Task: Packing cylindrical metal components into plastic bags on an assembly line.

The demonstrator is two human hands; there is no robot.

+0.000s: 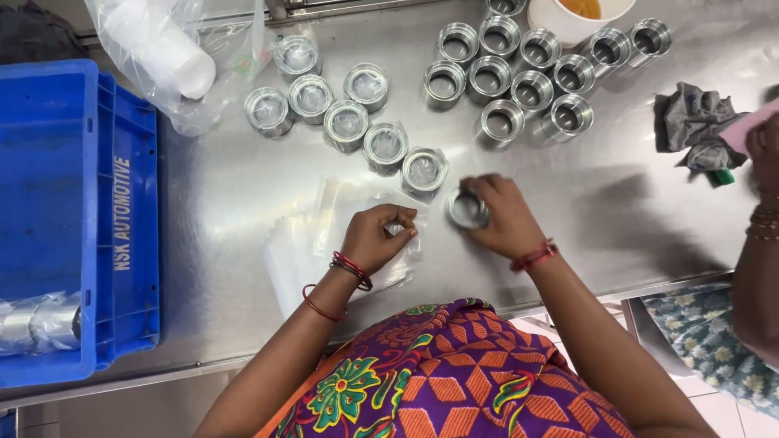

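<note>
My right hand grips a metal ring that lies on the steel table. My left hand pinches a clear plastic bag off the stack of small plastic bags just left of the ring. Several bagged rings lie in a curved row behind my left hand. Several bare metal rings stand grouped at the back, behind my right hand.
A blue plastic crate with wrapped parts sits at the left. A large clear bag with a white roll lies at the back left. A grey rag and another person's arm are at the right. A white cup stands at the back.
</note>
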